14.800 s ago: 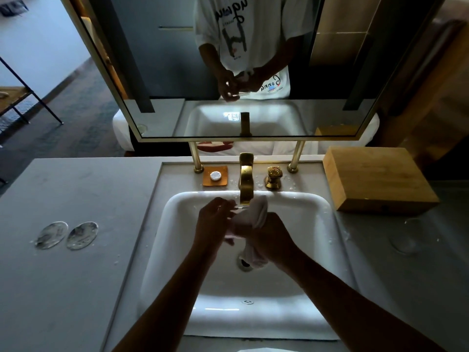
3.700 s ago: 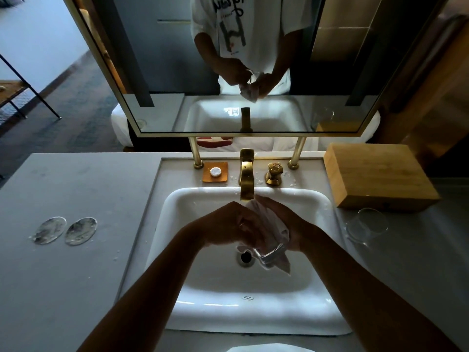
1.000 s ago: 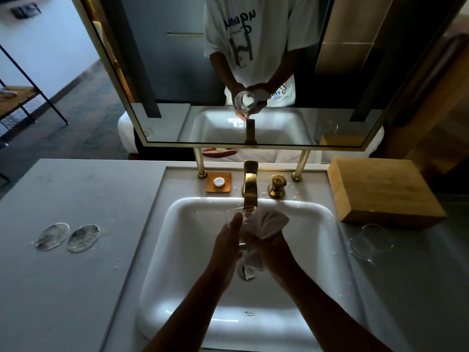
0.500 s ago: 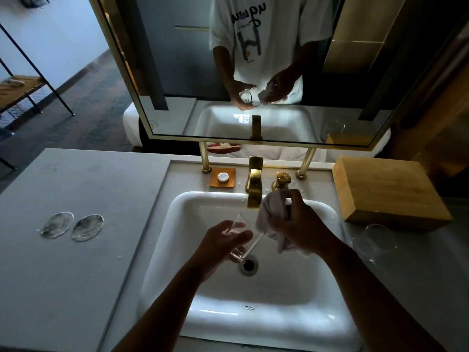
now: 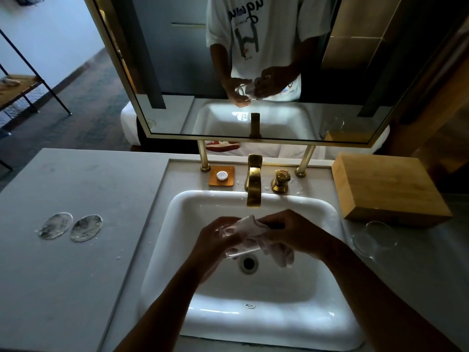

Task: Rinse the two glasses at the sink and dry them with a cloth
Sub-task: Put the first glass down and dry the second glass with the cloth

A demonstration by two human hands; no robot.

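Over the white sink (image 5: 291,323) my left hand (image 5: 215,247) grips a clear glass (image 5: 238,247), tilted on its side above the drain. My right hand (image 5: 297,232) holds a white cloth (image 5: 266,240) bunched against the glass, with part of the cloth hanging down toward the drain. A second clear glass (image 5: 375,237) stands upright on the counter to the right of the sink, in front of the wooden box. No water runs from the gold faucet (image 5: 253,184).
A wooden box (image 5: 385,189) sits at the right rear of the grey counter (image 5: 63,275). Two round clear coasters (image 5: 71,227) lie on the left counter. A small orange soap dish (image 5: 221,176) and a gold tap handle (image 5: 280,181) stand behind the basin, below the mirror (image 5: 253,59).
My right hand has brought the cloth from near the tap handle back down onto the glass. My left hand has kept its hold on the glass over the drain.
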